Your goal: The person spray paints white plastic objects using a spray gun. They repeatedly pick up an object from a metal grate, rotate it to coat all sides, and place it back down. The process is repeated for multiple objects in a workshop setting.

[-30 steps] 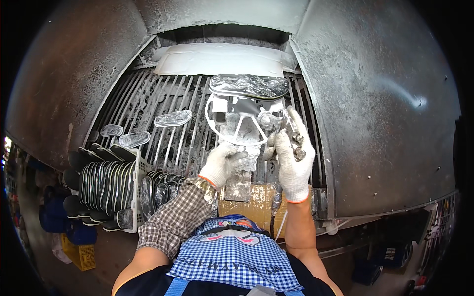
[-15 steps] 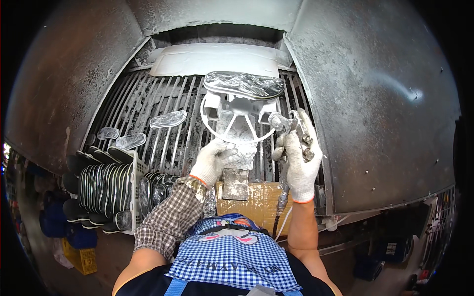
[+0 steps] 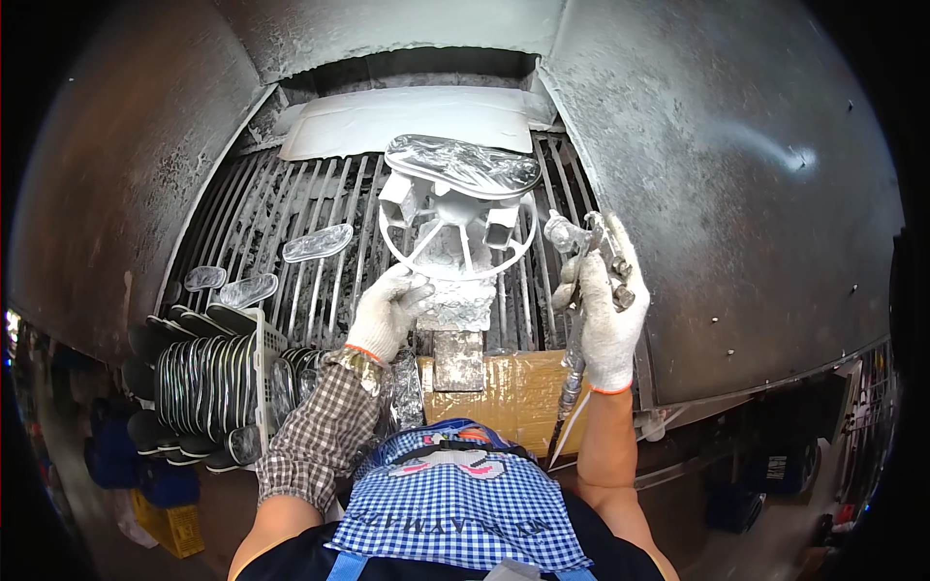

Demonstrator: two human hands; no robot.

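Observation:
Gloved in white, my left hand [image 3: 389,308] has its fingers curled at the near-left rim of a white-coated turntable wheel [image 3: 467,254]. On top of the wheel rests a long, rounded, sole-shaped piece [image 3: 463,165], dark under crinkled clear film, with a pale edge. My right hand [image 3: 612,305], also gloved, is closed round a metal spray gun [image 3: 593,237] just right of the wheel. The gun's nozzle faces left, and a hose [image 3: 572,387] hangs below it. The wheel stands on a white-crusted base [image 3: 457,308].
Metal bars [image 3: 320,203] form the booth bed, with three film-covered pads [image 3: 318,243] at left. A white crate [image 3: 271,363] beside my left arm holds many dark sole-shaped pieces [image 3: 203,373]. Cardboard [image 3: 523,392] lies in front; metal panels [image 3: 717,194] rise on both sides.
The wheel and the piece on it have turned slightly. My right hand has drawn the spray gun a little right, away from the wheel. The whole view has shifted slightly.

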